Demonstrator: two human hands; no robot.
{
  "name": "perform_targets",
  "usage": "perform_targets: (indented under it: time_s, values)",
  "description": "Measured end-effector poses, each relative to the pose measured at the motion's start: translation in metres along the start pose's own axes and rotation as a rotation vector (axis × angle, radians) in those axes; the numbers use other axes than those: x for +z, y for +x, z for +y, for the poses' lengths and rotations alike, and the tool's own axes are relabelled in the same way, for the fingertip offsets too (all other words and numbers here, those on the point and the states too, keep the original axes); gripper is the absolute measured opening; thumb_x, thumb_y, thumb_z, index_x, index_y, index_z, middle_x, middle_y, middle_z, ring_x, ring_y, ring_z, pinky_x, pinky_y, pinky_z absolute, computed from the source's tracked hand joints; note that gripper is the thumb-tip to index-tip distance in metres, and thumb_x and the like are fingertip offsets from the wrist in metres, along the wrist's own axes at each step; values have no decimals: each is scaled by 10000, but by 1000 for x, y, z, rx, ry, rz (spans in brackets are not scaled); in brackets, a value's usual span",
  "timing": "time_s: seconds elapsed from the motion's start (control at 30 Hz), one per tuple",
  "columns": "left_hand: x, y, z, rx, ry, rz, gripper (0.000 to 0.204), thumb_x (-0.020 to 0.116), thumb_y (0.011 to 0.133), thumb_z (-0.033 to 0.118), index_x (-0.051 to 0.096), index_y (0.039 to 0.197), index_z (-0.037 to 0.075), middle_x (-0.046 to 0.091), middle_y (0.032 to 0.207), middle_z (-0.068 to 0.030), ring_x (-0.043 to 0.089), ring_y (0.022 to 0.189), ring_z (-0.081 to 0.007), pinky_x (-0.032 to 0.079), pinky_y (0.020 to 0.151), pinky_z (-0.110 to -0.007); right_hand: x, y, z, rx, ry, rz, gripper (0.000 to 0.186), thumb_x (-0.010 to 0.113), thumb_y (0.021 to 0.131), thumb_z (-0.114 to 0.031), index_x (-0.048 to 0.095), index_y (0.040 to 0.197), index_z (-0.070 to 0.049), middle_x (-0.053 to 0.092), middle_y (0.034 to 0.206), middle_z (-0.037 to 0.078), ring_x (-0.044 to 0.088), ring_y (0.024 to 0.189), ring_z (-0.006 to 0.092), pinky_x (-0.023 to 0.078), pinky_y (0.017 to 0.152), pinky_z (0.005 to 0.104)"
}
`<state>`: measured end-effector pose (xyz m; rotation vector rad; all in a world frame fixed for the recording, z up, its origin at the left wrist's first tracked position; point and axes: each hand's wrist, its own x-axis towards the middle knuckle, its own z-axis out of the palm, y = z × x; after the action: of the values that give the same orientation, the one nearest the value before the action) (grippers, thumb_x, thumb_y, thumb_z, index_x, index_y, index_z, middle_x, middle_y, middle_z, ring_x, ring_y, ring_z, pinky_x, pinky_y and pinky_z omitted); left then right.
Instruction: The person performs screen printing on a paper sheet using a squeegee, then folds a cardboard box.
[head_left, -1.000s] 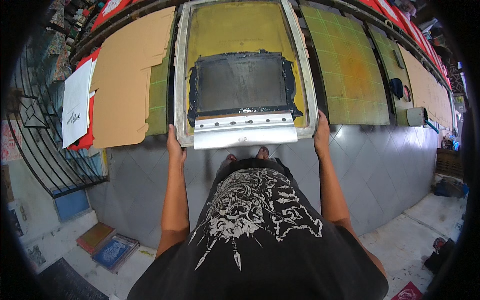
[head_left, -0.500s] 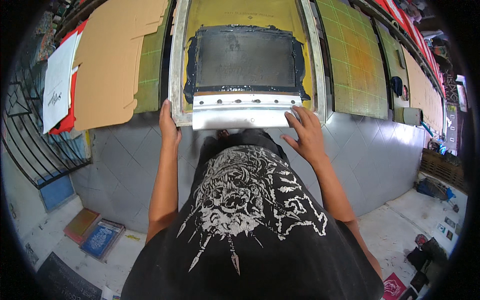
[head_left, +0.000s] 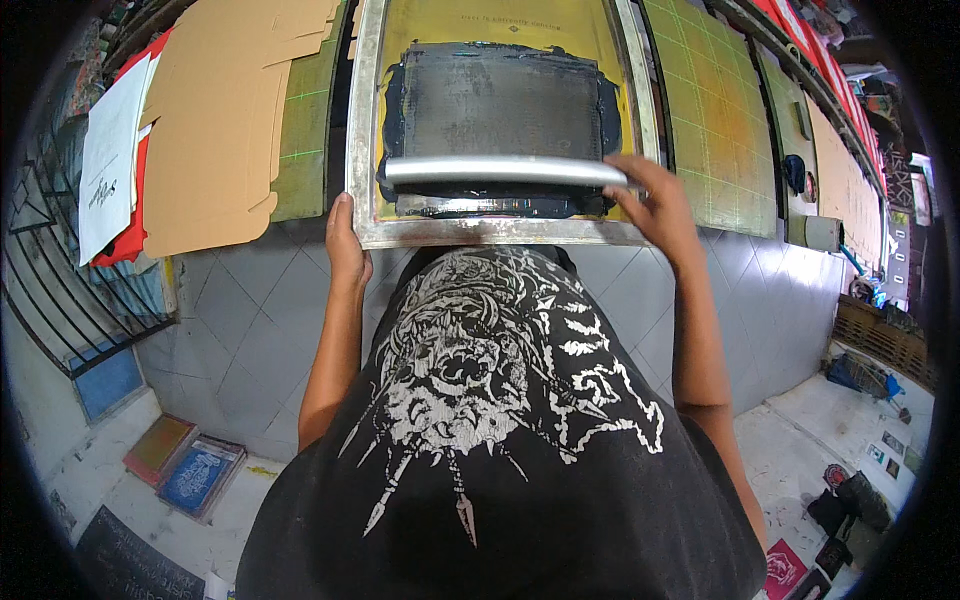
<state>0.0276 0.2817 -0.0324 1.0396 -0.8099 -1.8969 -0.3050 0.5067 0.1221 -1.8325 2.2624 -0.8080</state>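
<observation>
My left hand (head_left: pixel 347 240) is closed on the lower left corner of a metal-framed printing screen (head_left: pixel 500 233). Its yellow mesh (head_left: pixel 470 25) carries a grey rectangle (head_left: pixel 500 105) ringed by thick dark ink. My right hand (head_left: pixel 648 200) holds the right end of a silver squeegee (head_left: pixel 500 170), lying across the lower part of that rectangle; the squeegee's blade is hidden from view. A dark band of ink with a shiny streak shows just below it.
Green gridded boards (head_left: pixel 715 120) flank the screen. On the left lie cardboard (head_left: pixel 220 120), white sheets (head_left: pixel 110 170) and red cloth, beside a metal grille (head_left: pixel 70 320). A grey container (head_left: pixel 822 233) sits at the right. Flat framed pieces (head_left: pixel 200 475) rest on the floor at lower left.
My right hand has left the frame's right side and taken hold of the squeegee, which has tilted and moved up from the frame's front edge. My left hand still grips the frame.
</observation>
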Motion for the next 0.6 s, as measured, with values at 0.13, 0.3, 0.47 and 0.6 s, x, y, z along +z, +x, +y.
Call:
perform_targets:
  time_s: [0.13, 0.3, 0.47, 0.6]
  values:
    - [-4, 4, -1, -19, 5, 3, 422, 468, 991, 318, 528, 1221, -31, 618, 1123, -121, 624, 969, -206, 499, 865, -348, -7, 33, 3, 86, 34, -7, 293, 677, 843, -202, 653, 1110, -85, 641, 1041, 129, 611, 933, 316, 497, 782, 387]
    - [2, -11, 14, -45, 135, -5, 426, 479, 986, 313, 512, 1248, -22, 585, 1184, -132, 581, 1061, -201, 460, 920, -344, -10, 43, 3, 154, 98, -43, 326, 687, 829, -173, 631, 1137, -83, 628, 1060, 126, 608, 963, 312, 497, 797, 382]
    - [4, -28, 42, 189, 863, 28, 421, 541, 942, 201, 473, 1293, -22, 550, 1235, -144, 532, 1116, -194, 411, 961, -347, -7, 37, 14, 100, 83, 36, 386, 733, 764, -104, 605, 1127, -66, 600, 1133, 135, 591, 1042, 312, 471, 885, 384]
    - [48, -44, 87, 586, 1203, -57, 553, 675, 820, 113, 460, 1319, 11, 534, 1276, -167, 520, 1174, -267, 394, 1001, -381, 4, 30, 17, 145, 102, 115, 419, 748, 733, -79, 591, 1121, -54, 588, 1155, 144, 571, 1081, 314, 455, 913, 371]
